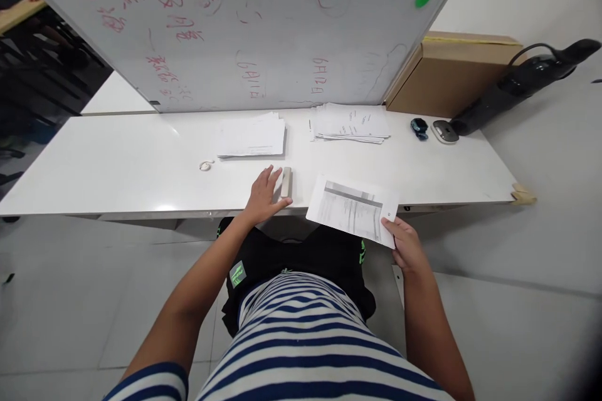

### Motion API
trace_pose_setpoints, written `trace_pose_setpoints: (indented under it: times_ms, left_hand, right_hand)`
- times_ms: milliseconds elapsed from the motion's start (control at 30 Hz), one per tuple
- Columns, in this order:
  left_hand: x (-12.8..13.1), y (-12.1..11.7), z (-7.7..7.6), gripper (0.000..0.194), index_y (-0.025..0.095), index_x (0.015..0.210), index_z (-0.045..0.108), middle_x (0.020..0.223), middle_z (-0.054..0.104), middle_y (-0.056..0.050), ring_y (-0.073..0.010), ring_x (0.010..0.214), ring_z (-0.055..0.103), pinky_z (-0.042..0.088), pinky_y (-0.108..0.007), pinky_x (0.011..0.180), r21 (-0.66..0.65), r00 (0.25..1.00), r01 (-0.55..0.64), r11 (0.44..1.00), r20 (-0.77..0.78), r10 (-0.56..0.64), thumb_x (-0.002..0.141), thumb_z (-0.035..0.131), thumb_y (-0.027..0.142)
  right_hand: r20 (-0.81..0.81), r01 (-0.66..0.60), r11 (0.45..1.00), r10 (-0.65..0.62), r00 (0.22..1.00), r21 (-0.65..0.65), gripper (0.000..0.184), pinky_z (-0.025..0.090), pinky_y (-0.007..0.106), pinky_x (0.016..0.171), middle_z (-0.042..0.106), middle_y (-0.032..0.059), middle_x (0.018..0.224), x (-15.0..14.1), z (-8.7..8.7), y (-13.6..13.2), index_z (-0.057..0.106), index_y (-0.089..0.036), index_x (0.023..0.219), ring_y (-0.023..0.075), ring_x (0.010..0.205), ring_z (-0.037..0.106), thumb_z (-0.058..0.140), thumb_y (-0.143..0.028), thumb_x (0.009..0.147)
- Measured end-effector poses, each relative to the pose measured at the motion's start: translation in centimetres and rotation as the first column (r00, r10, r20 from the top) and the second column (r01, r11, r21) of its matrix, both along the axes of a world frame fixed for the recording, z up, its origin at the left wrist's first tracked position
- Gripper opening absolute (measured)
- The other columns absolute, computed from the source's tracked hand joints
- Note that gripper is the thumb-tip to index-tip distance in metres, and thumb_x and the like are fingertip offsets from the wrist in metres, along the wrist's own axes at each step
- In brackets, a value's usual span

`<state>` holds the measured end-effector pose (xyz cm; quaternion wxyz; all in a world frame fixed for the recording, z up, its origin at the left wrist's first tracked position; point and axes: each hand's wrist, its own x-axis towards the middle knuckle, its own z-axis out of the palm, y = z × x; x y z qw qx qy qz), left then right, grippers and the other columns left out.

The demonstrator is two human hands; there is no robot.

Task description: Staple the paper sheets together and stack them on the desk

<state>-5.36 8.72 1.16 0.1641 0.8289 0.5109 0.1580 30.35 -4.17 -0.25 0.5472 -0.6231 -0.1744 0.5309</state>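
Note:
My right hand [408,244] grips a printed sheet of paper [352,208] by its lower right corner, thumb on top. The sheet is tilted and overlaps the table's front edge; whether it is one sheet or several I cannot tell. My left hand [266,197] is open at the table edge, fingers spread, right beside a small beige oblong object [286,182] that looks like a small stapler. Whether the thumb touches it is unclear. Behind the left hand lies a stack of white paper [253,136]. A second paper stack [350,122], fanned a little, lies farther right.
A whiteboard [282,31] with red writing stands at the back of the white table [117,156]. At right are a cardboard box [451,72], a black handheld vacuum-like device [522,88], a watch [419,128] and a small rounded device [444,131]. A white looped item [205,165] lies left.

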Motion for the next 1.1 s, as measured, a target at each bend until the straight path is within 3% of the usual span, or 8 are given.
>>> trace_pose_setpoints:
  times_ms: [233,600,867,1000,1100]
  left_hand:
    - [0.7,-0.2,-0.2,0.078,0.028,0.153,0.027,0.161,0.021,-0.009,-0.0320,0.150,0.011,0.021,-0.049,0.118,0.027,0.994,0.000,1.000,-0.105,0.003,0.088,0.049,0.065]
    - [0.8,-0.2,0.1,0.075,0.029,0.153,0.026,0.160,0.027,-0.007,-0.0311,0.149,0.018,0.021,-0.049,0.118,0.013,0.994,-0.007,1.000,-0.113,0.008,0.089,0.050,0.060]
    - [0.9,-0.4,0.0,0.072,0.028,0.153,0.027,0.158,0.031,-0.007,-0.0297,0.148,0.021,0.020,-0.047,0.118,0.028,0.994,-0.012,1.000,-0.107,0.014,0.090,0.047,0.057]
    - [1.0,-0.5,0.0,0.071,0.026,0.152,0.029,0.156,0.033,-0.009,-0.0296,0.147,0.023,0.020,-0.046,0.118,0.044,0.996,-0.008,0.999,-0.089,0.012,0.091,0.047,0.055]
    - [1.1,-0.5,0.0,0.069,0.026,0.152,0.030,0.155,0.036,-0.009,-0.0293,0.146,0.026,0.021,-0.046,0.118,0.062,0.996,-0.006,0.998,-0.083,0.011,0.092,0.047,0.054]
  right_hand:
    - [0.061,0.038,0.999,-0.039,0.997,0.025,0.039,0.060,0.028,0.069,0.077,0.0034,0.091,0.6,0.5,1.4,0.074,-0.019,0.098,0.0199,0.078,0.073,0.084,-0.038,0.065]
    - [0.058,0.010,1.000,-0.011,0.998,0.010,0.038,0.060,0.031,0.069,0.077,0.0044,0.088,0.1,-0.3,0.2,0.074,-0.019,0.096,0.0211,0.074,0.073,0.084,-0.040,0.065]
    - [0.021,0.024,1.000,-0.024,0.999,-0.008,0.038,0.059,0.026,0.069,0.077,0.0021,0.088,0.2,-0.2,0.0,0.074,-0.020,0.094,0.0176,0.073,0.072,0.086,-0.038,0.063]
    - [0.085,-0.020,0.999,0.017,0.996,0.042,0.038,0.059,0.027,0.071,0.076,0.0023,0.085,1.6,0.6,2.4,0.074,-0.020,0.094,0.0183,0.074,0.071,0.085,-0.039,0.063]
    - [0.215,-0.069,0.987,0.036,0.976,0.146,0.037,0.059,0.030,0.069,0.075,0.0018,0.081,3.5,1.6,6.7,0.072,-0.020,0.094,0.0200,0.075,0.071,0.082,-0.040,0.064]
